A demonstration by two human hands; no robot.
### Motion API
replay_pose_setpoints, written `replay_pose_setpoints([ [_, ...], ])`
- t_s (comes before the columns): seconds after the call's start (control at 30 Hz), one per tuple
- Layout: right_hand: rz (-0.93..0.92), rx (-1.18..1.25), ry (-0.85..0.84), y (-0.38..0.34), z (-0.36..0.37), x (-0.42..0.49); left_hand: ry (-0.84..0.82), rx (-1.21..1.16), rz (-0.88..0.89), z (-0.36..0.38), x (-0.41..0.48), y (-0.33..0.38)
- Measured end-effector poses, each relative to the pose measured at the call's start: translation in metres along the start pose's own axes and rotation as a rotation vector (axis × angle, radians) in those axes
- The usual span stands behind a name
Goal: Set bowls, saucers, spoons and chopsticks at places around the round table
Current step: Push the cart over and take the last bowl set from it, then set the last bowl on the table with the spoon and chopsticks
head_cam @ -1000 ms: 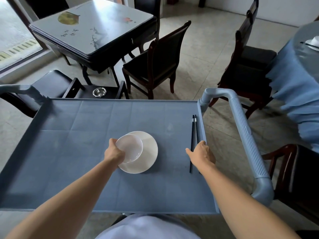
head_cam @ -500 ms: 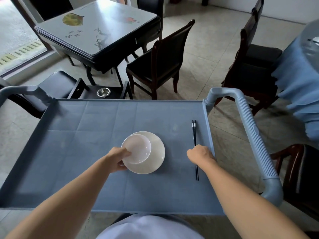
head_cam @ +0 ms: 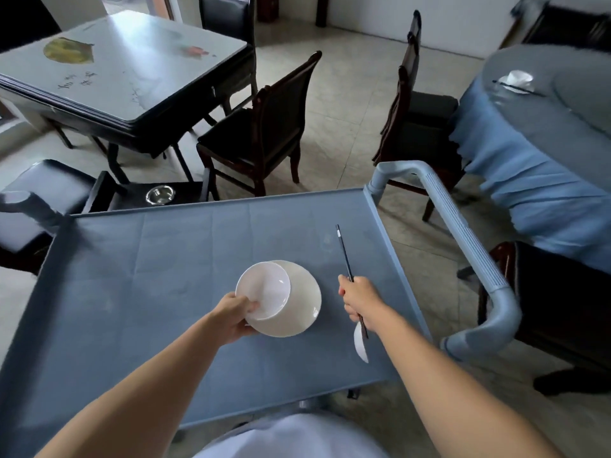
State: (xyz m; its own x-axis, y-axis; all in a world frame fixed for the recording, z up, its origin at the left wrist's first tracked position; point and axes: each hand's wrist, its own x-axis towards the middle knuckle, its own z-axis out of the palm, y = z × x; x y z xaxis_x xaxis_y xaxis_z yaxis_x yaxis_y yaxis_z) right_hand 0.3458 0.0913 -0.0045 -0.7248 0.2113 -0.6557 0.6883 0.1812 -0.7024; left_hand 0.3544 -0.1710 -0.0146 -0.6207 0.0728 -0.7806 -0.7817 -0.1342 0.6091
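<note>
The left hand [head_cam: 235, 317] grips the bowl [head_cam: 264, 289] and saucer [head_cam: 302, 305] together at their near-left edge. Its thumb is curled over the bowl's rim and its fingers are hidden under the saucer. The bowl is white and shallow, and sits toward the far left of the wider white saucer. The right hand [head_cam: 358, 299] is clenched round the chopsticks [head_cam: 344, 252] and spoon [head_cam: 361, 345]. The dark sticks jut out on the far side of the fist and the spoon's white scoop on the near side. All are over the cart [head_cam: 165, 276], right of its middle. The round table [head_cam: 578, 104] stands far right, with a white dish [head_cam: 515, 77] on it.
</note>
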Motion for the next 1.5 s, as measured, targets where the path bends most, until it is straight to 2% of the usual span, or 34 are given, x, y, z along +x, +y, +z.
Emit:
replay_pose_setpoints([
  [0.2,0.095,0.171,0.125,0.02,0.016,-0.04,-0.124,0.13,-0.027,-0.014,0.001,-0.009],
  [0.33,0.125,0.119,0.255,0.053,0.029,-0.064,-0.195,0.225,-0.042,-0.01,-0.009,-0.023],
  [0.53,0.136,0.15,0.117,0.091,0.032,-0.089,-0.274,0.283,-0.047,-0.001,-0.015,-0.038],
  [0.8,-0.022,0.228,0.103,0.149,-0.02,-0.158,-0.502,0.471,-0.146,0.047,-0.051,-0.063],
  [0.97,-0.035,0.328,0.15,0.237,-0.079,-0.213,-0.571,0.662,-0.165,0.133,-0.09,-0.113],
  [1.2,0.103,0.548,0.294,0.388,-0.202,-0.301,-0.69,0.922,-0.205,0.297,-0.146,-0.247],
  [1.4,0.229,0.867,0.589,0.505,-0.319,-0.358,-0.818,1.114,-0.149,0.467,-0.203,-0.365],
  [1.5,0.237,1.05,0.749,0.556,-0.387,-0.369,-0.825,1.175,-0.107,0.563,-0.225,-0.419],
])
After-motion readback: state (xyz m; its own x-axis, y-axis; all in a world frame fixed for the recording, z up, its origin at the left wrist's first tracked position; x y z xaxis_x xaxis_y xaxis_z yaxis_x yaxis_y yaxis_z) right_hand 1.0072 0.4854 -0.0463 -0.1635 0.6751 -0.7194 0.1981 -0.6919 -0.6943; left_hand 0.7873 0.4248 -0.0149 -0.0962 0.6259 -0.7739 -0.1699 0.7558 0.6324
